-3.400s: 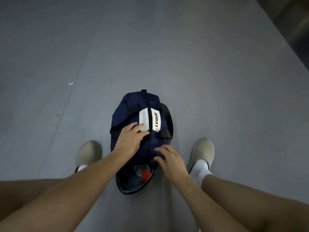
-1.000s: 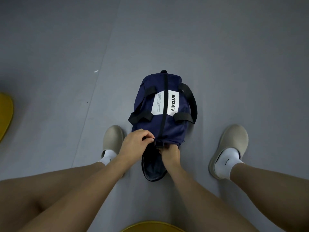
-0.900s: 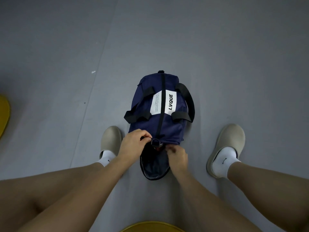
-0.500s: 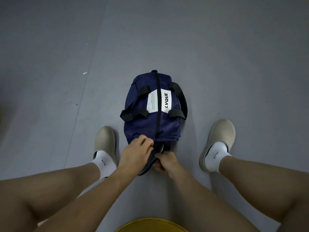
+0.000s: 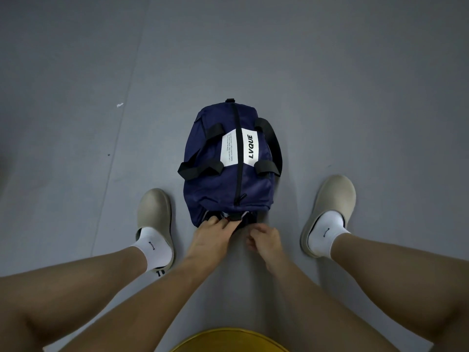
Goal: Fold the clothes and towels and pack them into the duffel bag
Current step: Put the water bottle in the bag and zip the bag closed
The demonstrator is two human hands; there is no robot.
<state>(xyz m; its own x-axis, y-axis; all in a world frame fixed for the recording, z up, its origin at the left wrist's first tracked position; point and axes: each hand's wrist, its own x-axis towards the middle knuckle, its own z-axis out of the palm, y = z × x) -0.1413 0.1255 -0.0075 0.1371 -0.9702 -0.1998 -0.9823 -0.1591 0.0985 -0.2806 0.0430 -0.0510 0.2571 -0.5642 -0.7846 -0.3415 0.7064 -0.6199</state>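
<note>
Centrally on the grey floor (image 5: 101,72), the navy duffel bag (image 5: 215,184) lies between two beige clogs (image 5: 154,212). At its lower end the left hand (image 5: 212,236) fingers (image 5: 212,221) clutch the fabric. The right hand (image 5: 266,240) curls just beside; whether it grasps anything is unclear.

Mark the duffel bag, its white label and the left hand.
duffel bag (image 5: 213,189): head view, navy top fabric left of the zip.
white label (image 5: 250,148): head view, on the LVQUE lettering.
left hand (image 5: 210,235): head view, back of the hand.
</note>
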